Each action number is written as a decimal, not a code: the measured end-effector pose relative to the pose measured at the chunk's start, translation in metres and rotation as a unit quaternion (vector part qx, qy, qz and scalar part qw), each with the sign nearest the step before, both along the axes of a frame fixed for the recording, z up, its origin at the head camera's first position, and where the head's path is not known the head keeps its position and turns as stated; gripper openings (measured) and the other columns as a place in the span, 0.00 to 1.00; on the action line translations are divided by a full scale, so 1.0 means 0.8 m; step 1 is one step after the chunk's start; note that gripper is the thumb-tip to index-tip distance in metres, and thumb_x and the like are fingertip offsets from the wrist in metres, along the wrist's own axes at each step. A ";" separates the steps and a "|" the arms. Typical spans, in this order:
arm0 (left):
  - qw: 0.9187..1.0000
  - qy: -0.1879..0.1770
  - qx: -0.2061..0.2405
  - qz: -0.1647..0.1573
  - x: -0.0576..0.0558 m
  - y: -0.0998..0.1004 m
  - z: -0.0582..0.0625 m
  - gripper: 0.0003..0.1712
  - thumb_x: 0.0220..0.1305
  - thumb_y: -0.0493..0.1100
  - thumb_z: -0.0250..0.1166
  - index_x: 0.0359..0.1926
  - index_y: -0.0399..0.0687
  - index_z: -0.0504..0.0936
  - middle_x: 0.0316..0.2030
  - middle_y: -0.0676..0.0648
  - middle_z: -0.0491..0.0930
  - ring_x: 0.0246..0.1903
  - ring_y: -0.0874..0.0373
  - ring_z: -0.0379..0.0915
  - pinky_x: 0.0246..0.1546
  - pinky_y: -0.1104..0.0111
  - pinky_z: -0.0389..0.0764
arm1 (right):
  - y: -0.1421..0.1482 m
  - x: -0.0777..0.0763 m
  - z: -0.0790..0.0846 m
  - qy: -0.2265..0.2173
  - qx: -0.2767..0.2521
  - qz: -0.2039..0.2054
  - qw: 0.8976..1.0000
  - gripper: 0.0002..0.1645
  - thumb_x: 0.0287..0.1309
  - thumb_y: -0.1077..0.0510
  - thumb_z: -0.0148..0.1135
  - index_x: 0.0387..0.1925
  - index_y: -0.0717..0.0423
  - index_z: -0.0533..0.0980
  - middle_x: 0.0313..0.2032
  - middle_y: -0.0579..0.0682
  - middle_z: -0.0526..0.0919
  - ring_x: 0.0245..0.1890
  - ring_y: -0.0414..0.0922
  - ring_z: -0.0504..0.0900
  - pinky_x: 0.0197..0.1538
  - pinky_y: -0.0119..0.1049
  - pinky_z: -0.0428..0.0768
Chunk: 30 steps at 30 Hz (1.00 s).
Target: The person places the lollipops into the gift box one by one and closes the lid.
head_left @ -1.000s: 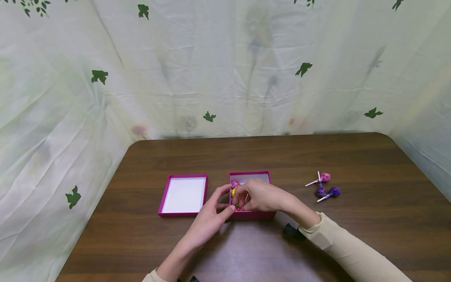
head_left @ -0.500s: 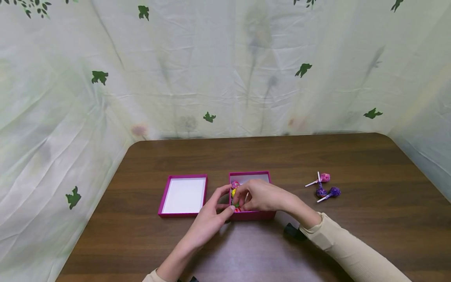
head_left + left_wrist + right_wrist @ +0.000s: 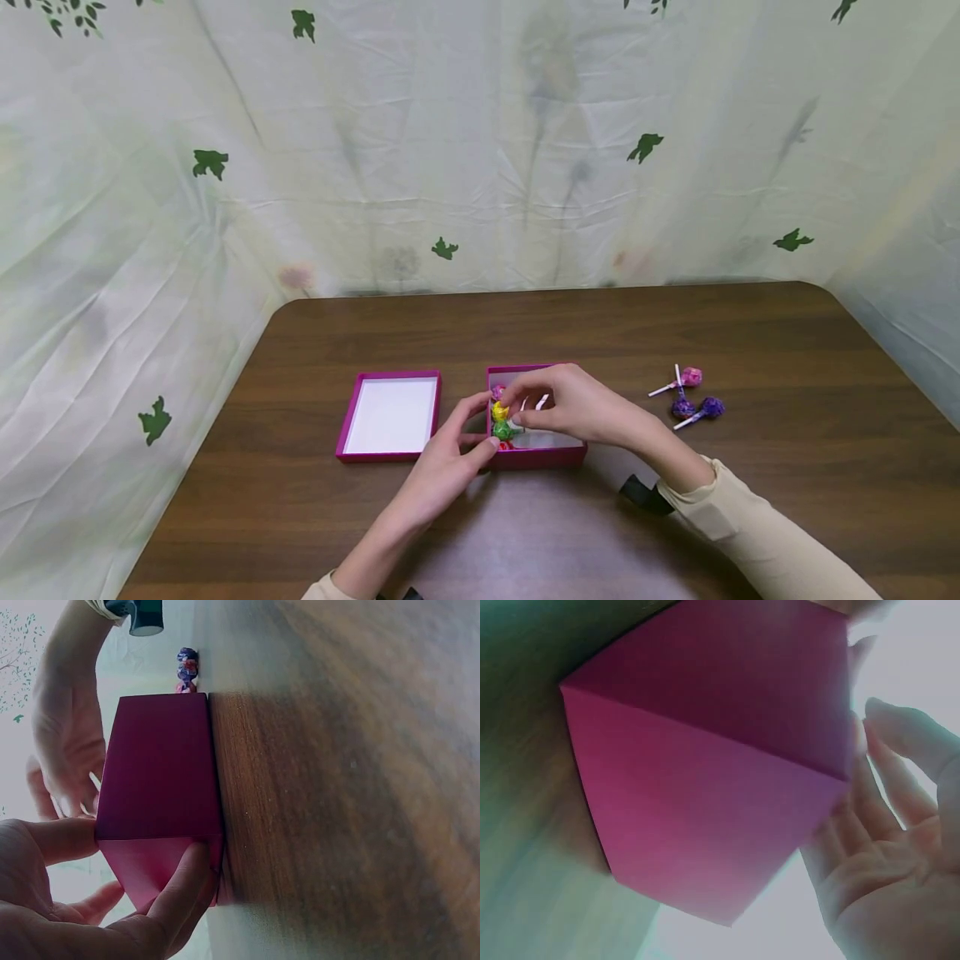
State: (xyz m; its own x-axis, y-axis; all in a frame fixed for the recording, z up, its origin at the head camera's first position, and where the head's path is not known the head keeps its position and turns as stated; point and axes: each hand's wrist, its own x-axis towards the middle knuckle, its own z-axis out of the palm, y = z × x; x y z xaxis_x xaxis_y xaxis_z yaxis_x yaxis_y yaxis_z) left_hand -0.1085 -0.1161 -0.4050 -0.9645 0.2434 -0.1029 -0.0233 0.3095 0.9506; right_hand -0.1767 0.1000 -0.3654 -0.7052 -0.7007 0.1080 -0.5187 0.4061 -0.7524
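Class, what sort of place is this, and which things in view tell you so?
Probably an indoor tabletop filming setup: creased hanging cloth with green leaf-like shapes backs a wood-grain table, where a magenta box and three loose lollipops sit.

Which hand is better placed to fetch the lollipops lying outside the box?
Probably the right hand: it is over the box, nearer the three loose lollipops, which lie off to the right. The left hand is farther away, with its fingers against the left side of the box.
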 end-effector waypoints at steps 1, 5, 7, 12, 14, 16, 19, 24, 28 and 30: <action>1.000 -0.001 0.000 0.001 0.000 0.000 0.000 0.31 0.68 0.41 0.61 0.70 0.59 0.65 0.68 0.49 0.64 0.55 0.44 0.74 0.43 0.57 0.82 | 0.002 0.003 0.003 0.001 -0.005 -0.005 1.000 0.10 0.58 0.59 0.69 0.42 0.45 0.83 0.34 0.34 0.83 0.33 0.37 0.79 0.39 0.38 0.81; 1.000 -0.001 0.000 0.002 0.000 0.001 0.001 0.31 0.68 0.41 0.61 0.70 0.58 0.65 0.69 0.47 0.64 0.54 0.44 0.74 0.43 0.57 0.82 | 0.015 0.013 0.012 0.009 -0.024 -0.025 0.999 0.10 0.59 0.58 0.69 0.41 0.41 0.82 0.34 0.34 0.83 0.35 0.37 0.80 0.39 0.39 0.81; 1.000 -0.001 0.001 0.003 0.000 0.002 0.001 0.31 0.68 0.41 0.61 0.70 0.58 0.65 0.69 0.47 0.63 0.54 0.44 0.74 0.43 0.57 0.82 | 0.023 0.016 0.017 0.013 -0.032 -0.033 0.999 0.09 0.60 0.57 0.68 0.41 0.40 0.82 0.35 0.35 0.83 0.37 0.37 0.81 0.40 0.39 0.81; 1.000 0.005 -0.004 0.006 0.001 0.001 0.000 0.31 0.68 0.41 0.61 0.70 0.58 0.65 0.69 0.47 0.64 0.55 0.44 0.74 0.43 0.58 0.82 | 0.052 0.019 0.021 0.009 -0.031 -0.049 0.998 0.09 0.61 0.55 0.68 0.42 0.38 0.81 0.38 0.37 0.84 0.38 0.38 0.81 0.43 0.37 0.81; 1.000 0.007 -0.007 0.006 0.001 0.001 0.000 0.31 0.68 0.41 0.61 0.70 0.58 0.65 0.69 0.48 0.64 0.55 0.44 0.73 0.43 0.58 0.81 | 0.066 0.018 0.021 0.003 -0.030 -0.056 0.998 0.10 0.60 0.55 0.69 0.42 0.37 0.81 0.39 0.38 0.85 0.39 0.38 0.82 0.44 0.37 0.81; 1.000 0.007 -0.008 0.006 0.001 0.001 0.000 0.31 0.68 0.41 0.61 0.70 0.58 0.65 0.69 0.48 0.64 0.55 0.44 0.73 0.44 0.58 0.81 | 0.079 0.018 0.021 -0.004 -0.028 -0.062 0.998 0.11 0.59 0.56 0.69 0.43 0.39 0.82 0.40 0.40 0.85 0.40 0.39 0.82 0.45 0.38 0.81; 1.000 0.006 -0.009 0.006 0.001 0.000 -0.001 0.31 0.68 0.41 0.61 0.70 0.59 0.65 0.68 0.49 0.64 0.55 0.44 0.73 0.44 0.58 0.81 | 0.100 0.018 0.022 -0.006 -0.017 -0.069 0.997 0.12 0.59 0.57 0.70 0.43 0.39 0.82 0.41 0.40 0.85 0.41 0.40 0.82 0.45 0.37 0.81; 1.000 0.007 -0.010 0.008 0.002 0.001 -0.001 0.31 0.68 0.41 0.61 0.70 0.58 0.65 0.68 0.49 0.64 0.55 0.44 0.73 0.43 0.58 0.81 | 0.132 0.018 0.022 -0.005 0.001 -0.059 0.998 0.13 0.60 0.57 0.68 0.45 0.38 0.81 0.41 0.38 0.85 0.41 0.40 0.83 0.42 0.36 0.81; 1.000 0.008 -0.015 0.008 0.001 0.001 0.000 0.31 0.68 0.42 0.61 0.70 0.58 0.65 0.68 0.48 0.64 0.54 0.44 0.73 0.44 0.58 0.81 | 0.156 0.020 0.022 -0.009 0.012 -0.049 0.999 0.14 0.61 0.56 0.68 0.48 0.39 0.80 0.43 0.40 0.84 0.39 0.42 0.83 0.36 0.37 0.82; 1.000 0.008 -0.017 0.009 0.001 0.001 0.000 0.31 0.67 0.42 0.61 0.70 0.58 0.65 0.68 0.49 0.64 0.55 0.44 0.73 0.44 0.58 0.81 | 0.166 0.020 0.022 -0.008 0.015 -0.046 0.999 0.14 0.61 0.56 0.68 0.48 0.39 0.80 0.44 0.40 0.84 0.38 0.44 0.83 0.35 0.38 0.82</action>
